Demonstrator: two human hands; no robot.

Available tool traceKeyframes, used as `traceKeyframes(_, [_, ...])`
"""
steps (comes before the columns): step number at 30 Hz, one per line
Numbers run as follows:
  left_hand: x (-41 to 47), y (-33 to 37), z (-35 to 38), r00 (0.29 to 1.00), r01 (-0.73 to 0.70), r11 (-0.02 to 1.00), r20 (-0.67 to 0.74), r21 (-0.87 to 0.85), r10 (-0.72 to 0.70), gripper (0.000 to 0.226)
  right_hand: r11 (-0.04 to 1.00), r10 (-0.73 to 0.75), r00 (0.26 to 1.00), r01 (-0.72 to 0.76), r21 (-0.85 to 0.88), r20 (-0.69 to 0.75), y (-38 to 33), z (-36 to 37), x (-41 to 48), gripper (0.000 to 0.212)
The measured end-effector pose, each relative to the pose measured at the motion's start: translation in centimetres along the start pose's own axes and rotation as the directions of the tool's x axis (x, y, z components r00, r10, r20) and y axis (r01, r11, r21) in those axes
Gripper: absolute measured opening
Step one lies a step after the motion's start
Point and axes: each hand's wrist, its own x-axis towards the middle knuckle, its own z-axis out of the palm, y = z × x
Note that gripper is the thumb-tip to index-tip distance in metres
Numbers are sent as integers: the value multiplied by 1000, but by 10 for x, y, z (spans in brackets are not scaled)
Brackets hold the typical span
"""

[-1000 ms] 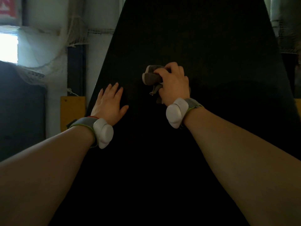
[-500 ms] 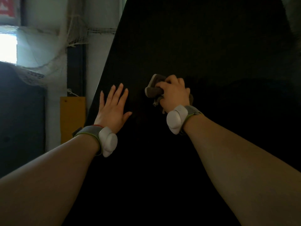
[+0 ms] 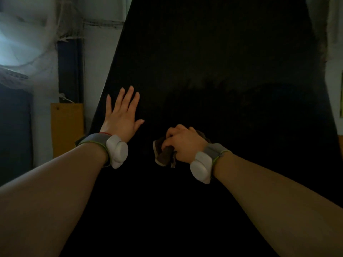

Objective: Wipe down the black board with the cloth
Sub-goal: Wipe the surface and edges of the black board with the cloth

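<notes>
Cloth (image 3: 163, 155) should rub the black board (image 3: 222, 62) in long, firm strokes; the right hand (image 3: 184, 141) squeezes it in curled fingers (image 3: 174, 133), and the left hand (image 3: 121, 115) lies flat.

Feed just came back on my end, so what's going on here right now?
A person is wiping a tall black board. Their right hand grips a bunched brownish cloth and holds it against the board's middle area. Their left hand rests flat on the board near its left edge, fingers straight and spread, apparently steadying it. Both wrists wear grey wristbands with white pods.
</notes>
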Motion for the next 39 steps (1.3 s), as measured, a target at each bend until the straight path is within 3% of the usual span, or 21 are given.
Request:
traceKeyframes(3, [2,0,1,1000,6,1000,28,19,-7,82,997,72,962,-79,-15,-265,6,-16,2,43])
traceKeyframes(6, [2,-2,4,1000,-4,1000,16,7,4,82,967,246,818,-244,73,-519,19,-44,13,45])
traceKeyframes(10, [2,-3,7,1000,-19,1000,-11,18,19,83,899,428,705,-396,186,-566,32,-61,39,47])
traceKeyframes(13, [2,-4,11,999,-29,999,-19,24,30,83,880,473,729,-410,238,-495,32,-51,56,48])
traceKeyframes(21, [2,-3,10,998,-37,999,-42,7,37,81,947,300,839,-321,33,-453,10,-27,47,38])
traceKeyframes(31, [-48,-13,11,991,-131,991,10,8,131,83,990,133,952,-141,-10,-277,-26,26,10,30])
traceKeyframes(36, [-55,-18,17,987,-156,987,53,29,155,93,999,32,998,-34,-32,-62,-21,26,-4,33])
traceKeyframes(37, [-54,-19,18,987,-153,988,61,27,151,95,999,38,995,-38,4,-96,-19,21,-5,37])
traceKeyframes(39, [-53,-20,21,986,-148,989,77,32,145,97,993,107,942,-86,80,-318,-13,8,-7,43])
